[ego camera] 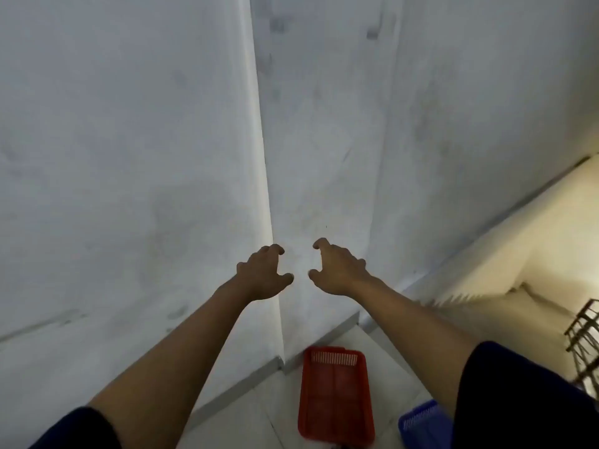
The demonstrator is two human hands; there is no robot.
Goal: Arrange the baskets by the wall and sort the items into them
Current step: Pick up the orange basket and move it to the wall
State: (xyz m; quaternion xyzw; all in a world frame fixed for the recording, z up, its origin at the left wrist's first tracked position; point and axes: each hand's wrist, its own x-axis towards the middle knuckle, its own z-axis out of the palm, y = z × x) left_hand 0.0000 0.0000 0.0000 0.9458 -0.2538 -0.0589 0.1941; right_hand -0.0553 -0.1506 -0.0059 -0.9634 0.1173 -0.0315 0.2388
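Baskets lie on the pale tiled floor (252,413) at the bottom of the head view, and both are only partly in frame. One red basket (335,393) is a shallow rectangular tray with a slotted end wall; it sits on the floor close to the foot of the white wall (129,140), its far short end towards the wall's projecting corner and its near end cut off by the lower edge of the picture. It looks empty, as far as its visible floor shows. To its right, apart from it, the corner of a blue basket (418,419) shows, mostly hidden behind the right forearm and dark sleeve (518,400).

Both arms reach forward and up, well above the baskets, in front of the wall corner. The left hand (264,273) has its fingers curled and spread like a claw, thumb apart from the rest, and it holds nothing. The right hand (337,270) mirrors it, fingers bent and parted, also empty. The two hands face each other with a gap between their thumbs and fingertips and do not touch.

At the far right edge a dark wire rack (583,338) shows in part, standing in a warmer-lit area of the room. What it holds cannot be made out. The frame is somewhat blurred overall.
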